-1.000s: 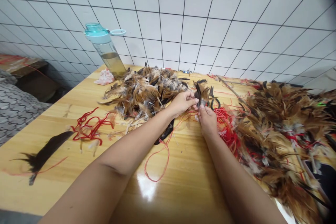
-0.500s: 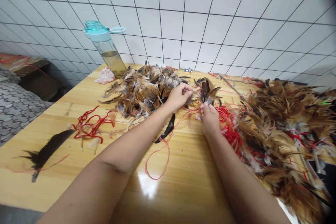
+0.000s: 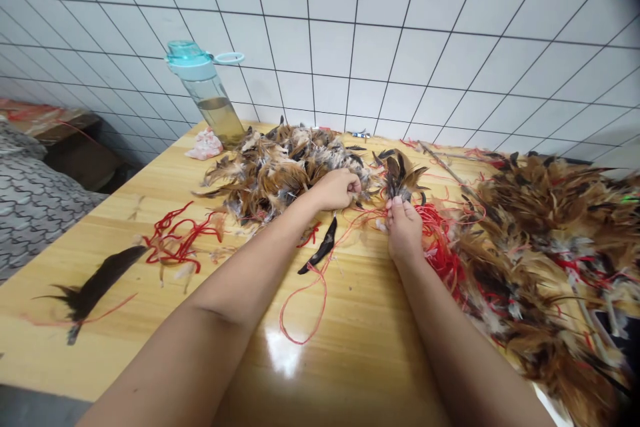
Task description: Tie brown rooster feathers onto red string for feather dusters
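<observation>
My right hand [image 3: 404, 227] pinches the base of a small bunch of brown and black feathers [image 3: 400, 173], which stand upright above the fingers. To its left, my left hand [image 3: 341, 188] is closed with the fingers curled, at the right edge of a loose feather pile [image 3: 280, 170]. Whether anything sits in those fingers is hidden. Pink-red string [image 3: 320, 320] lies on the table between my arms in a loop and runs up toward my right hand. A single black feather [image 3: 324, 247] rests beside that string.
A tangle of red string [image 3: 443, 240] lies right of my right hand, then a large mass of brown feathers [image 3: 545, 207]. A stick [image 3: 445, 165] lies behind. Left are red string pieces [image 3: 180, 237] and a dark feather [image 3: 100, 283]. A water bottle [image 3: 215, 107] stands by the tiled wall.
My left hand has moved slightly left and down, away from the bunch, and its fingers are more curled. My right hand still holds the feathers. The view has shifted a little.
</observation>
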`<state>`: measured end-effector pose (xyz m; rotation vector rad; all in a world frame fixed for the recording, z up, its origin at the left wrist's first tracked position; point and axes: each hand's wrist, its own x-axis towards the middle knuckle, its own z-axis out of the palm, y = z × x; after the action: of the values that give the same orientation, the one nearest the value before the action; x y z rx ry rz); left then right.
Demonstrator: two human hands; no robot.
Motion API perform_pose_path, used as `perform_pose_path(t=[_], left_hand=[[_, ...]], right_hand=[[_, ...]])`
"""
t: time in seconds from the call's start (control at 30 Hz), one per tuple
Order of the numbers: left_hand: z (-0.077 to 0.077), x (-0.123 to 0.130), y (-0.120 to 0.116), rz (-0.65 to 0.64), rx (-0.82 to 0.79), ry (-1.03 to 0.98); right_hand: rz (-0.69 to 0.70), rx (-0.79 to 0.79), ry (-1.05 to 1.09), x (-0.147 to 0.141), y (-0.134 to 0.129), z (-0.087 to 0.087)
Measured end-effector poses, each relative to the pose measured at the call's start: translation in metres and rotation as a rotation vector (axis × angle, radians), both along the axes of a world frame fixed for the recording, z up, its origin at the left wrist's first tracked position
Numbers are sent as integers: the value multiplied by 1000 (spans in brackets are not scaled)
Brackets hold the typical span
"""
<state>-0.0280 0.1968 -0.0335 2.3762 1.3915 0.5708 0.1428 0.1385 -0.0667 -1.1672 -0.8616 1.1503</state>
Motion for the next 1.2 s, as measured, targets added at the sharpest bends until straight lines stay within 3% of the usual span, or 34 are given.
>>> perform_pose_path(t=[0.13, 0.23, 0.3, 0.4, 0.5, 0.7, 1.03, 1.2], left_hand=[[-2, 1, 0, -6, 3, 5], [0, 3, 0, 66, -22, -191], [2, 5, -2, 95, -145, -480], [4, 13, -7, 48, -453, -919], [3, 24, -13, -41, -658, -1074], [3, 37, -21, -54, -652, -1008], [-5, 39, -16, -11, -258, -724], [-3, 33, -12, 59, -185, -734]], right_hand=[[3, 13, -31, 1, 1, -3], [19, 14, -17, 1, 1, -4], [26, 15, -11, 1, 1, -5], [12, 15, -26, 1, 1, -4], [-4, 25, -44, 0, 1, -4], [3, 59, -103, -1, 5, -8], [77, 79, -230, 2, 8, -16], [72, 29, -76, 1, 5, -9]])
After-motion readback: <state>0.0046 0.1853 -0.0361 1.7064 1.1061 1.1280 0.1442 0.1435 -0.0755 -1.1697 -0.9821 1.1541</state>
